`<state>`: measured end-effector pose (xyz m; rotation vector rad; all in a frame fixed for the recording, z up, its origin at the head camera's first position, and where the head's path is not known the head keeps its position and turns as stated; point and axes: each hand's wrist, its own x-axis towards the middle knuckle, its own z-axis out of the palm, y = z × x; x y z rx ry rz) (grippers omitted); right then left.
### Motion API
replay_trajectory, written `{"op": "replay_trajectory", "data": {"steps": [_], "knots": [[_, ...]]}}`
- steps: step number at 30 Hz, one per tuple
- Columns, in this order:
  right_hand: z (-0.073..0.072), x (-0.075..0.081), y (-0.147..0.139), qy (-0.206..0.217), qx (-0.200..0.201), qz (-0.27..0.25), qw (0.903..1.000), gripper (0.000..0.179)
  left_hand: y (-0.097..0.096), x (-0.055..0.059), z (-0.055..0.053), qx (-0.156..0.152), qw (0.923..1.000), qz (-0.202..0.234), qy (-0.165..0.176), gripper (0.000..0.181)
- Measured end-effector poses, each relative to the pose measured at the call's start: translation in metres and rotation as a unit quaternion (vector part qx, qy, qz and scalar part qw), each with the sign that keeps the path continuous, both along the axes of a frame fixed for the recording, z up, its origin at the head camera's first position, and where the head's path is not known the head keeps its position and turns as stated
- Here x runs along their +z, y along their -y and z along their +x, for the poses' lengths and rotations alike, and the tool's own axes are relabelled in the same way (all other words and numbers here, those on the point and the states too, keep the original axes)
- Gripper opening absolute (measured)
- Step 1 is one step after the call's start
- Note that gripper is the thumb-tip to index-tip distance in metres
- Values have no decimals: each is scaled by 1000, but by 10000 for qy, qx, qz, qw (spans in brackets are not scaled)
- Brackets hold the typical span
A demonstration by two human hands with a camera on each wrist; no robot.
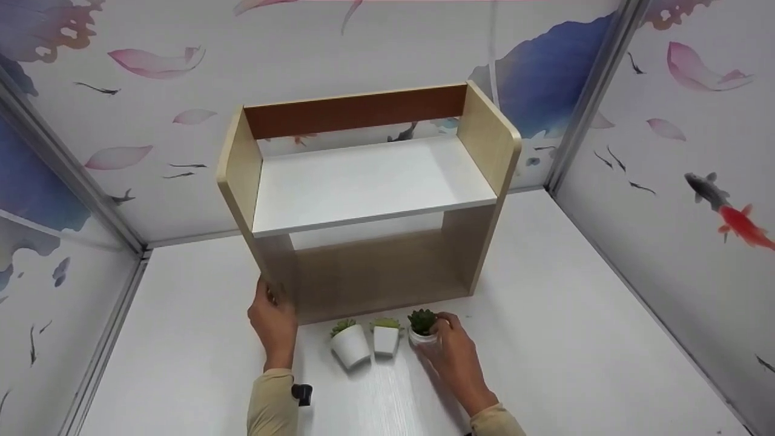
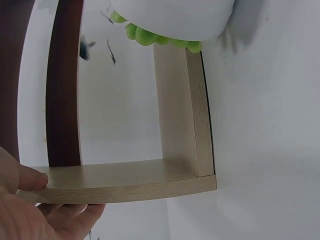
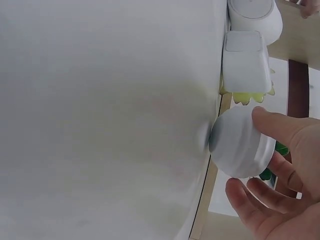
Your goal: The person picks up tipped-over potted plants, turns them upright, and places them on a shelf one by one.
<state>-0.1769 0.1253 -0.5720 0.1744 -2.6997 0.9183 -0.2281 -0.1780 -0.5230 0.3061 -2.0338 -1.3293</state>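
My left hand grips the left side panel of a two-tier wooden desk shelf near its lower front. In the left wrist view, the thumb lies on the inner face of that panel and the fingers curl behind it. My right hand holds a small potted succulent by its round white pot, thumb on one side and fingers on the other. Its leaves are dark green. To its left, a square white pot and a larger round white pot, both with light green succulents, lie tipped toward the shelf.
The shelf stands on a white table, its white middle board above a wooden bottom board. A reddish-brown rail spans the top back. Printed wall panels enclose the table at the back and both sides.
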Motion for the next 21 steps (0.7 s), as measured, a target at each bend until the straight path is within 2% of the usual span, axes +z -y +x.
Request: {"op": "replay_trajectory", "data": {"steps": [4, 8, 16, 21], "knots": [[3, -1, -1, -146, 69, 75, 9998, 32, 1, 0, 0, -47, 10000, 72, 42, 39], [4, 0, -3, -93, 16, -47, 9999, 34, 0, 1, -1, -126, 9999, 69, 51, 39], [8, 1, -5, 411, -186, -263, 9986, 42, 0, 2, -2, -199, 9997, 75, 78, 39], [8, 2, -7, 772, -99, -502, 9957, 50, 1, 3, 1, -166, 9996, 90, 204, 41]]}}
